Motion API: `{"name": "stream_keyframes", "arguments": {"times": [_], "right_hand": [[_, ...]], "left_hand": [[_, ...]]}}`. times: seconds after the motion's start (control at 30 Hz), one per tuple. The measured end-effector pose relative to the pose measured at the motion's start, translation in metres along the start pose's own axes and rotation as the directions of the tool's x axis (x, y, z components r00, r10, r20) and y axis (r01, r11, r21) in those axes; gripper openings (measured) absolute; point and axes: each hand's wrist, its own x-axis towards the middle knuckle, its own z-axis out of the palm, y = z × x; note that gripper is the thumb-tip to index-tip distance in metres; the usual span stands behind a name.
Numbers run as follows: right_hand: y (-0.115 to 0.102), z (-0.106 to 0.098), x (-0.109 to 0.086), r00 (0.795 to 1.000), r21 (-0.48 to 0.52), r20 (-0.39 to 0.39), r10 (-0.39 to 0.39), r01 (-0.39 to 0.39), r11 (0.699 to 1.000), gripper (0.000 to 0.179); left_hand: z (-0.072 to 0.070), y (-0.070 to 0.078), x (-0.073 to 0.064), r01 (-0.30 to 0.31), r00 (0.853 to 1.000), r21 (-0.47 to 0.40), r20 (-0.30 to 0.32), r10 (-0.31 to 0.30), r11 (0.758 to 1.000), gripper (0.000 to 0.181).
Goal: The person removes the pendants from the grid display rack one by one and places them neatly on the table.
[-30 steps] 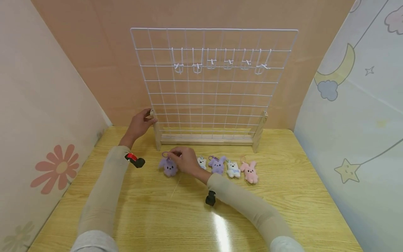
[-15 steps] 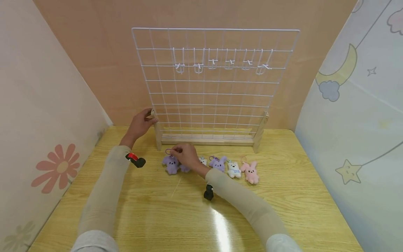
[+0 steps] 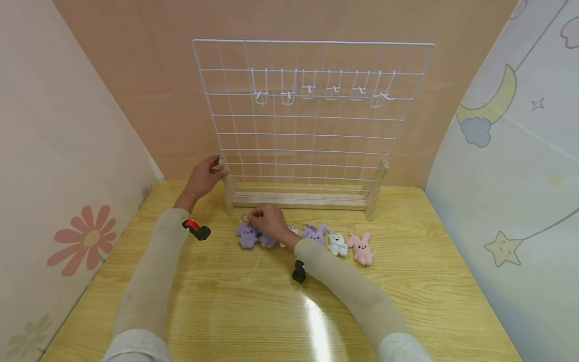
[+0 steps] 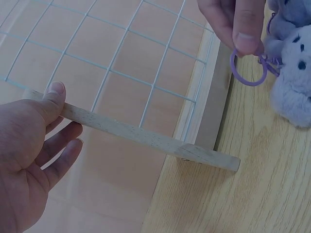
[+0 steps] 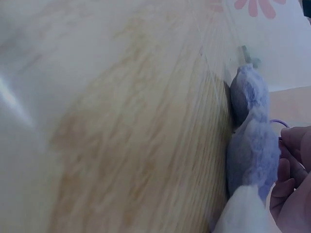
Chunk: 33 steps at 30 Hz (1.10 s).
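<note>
My left hand (image 3: 201, 182) grips the top of the stand's left wooden upright (image 4: 126, 131), thumb on the near face and fingers curled behind. The upright supports a white wire grid (image 3: 307, 117). In front of the stand, my right hand (image 3: 270, 223) pinches a purple ring (image 4: 250, 84) between thumb and fingertips. That ring belongs to the leftmost purple plush keychain (image 3: 247, 237), a small animal with a dark-eyed face. Right beside it is a second purple plush (image 3: 267, 242), partly covered by the right hand. The right wrist view shows both purple plushes (image 5: 252, 150) from the side.
Further right along the row lie a white plush (image 3: 289, 237) partly hidden by the hand, a purple plush (image 3: 315, 234), a white plush (image 3: 338, 245) and a pink plush (image 3: 363, 250). Several white hooks (image 3: 261, 96) hang high on the grid. Patterned walls flank the wooden table (image 3: 217, 301).
My right hand has shifted slightly toward the stand with the ring, and the leftmost purple plush moved with it. The second purple plush has come into sight. My left hand stays on the upright.
</note>
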Motion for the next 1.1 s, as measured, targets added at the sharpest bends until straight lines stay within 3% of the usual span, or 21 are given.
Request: {"name": "stream_keyframes", "arguments": {"times": [0.17,0.63,1.1], "right_hand": [[0.002,0.0,0.001,1.0,-0.022,0.024,0.02,-0.02,1.0,0.016],[0.004,-0.002,0.002,0.998,-0.047,0.059,-0.02,0.023,0.999,0.014],[-0.002,-0.05,-0.012,0.997,-0.003,0.047,-0.061,0.061,0.998,0.022]], "left_hand": [[0.001,0.001,0.001,-0.001,1.0,0.005,0.006,0.001,1.0,0.062],[0.002,0.0,0.001,-0.004,1.0,-0.001,0.002,0.004,1.0,0.061],[-0.002,-0.001,0.001,-0.007,1.0,0.025,0.025,0.006,1.0,0.063]]}}
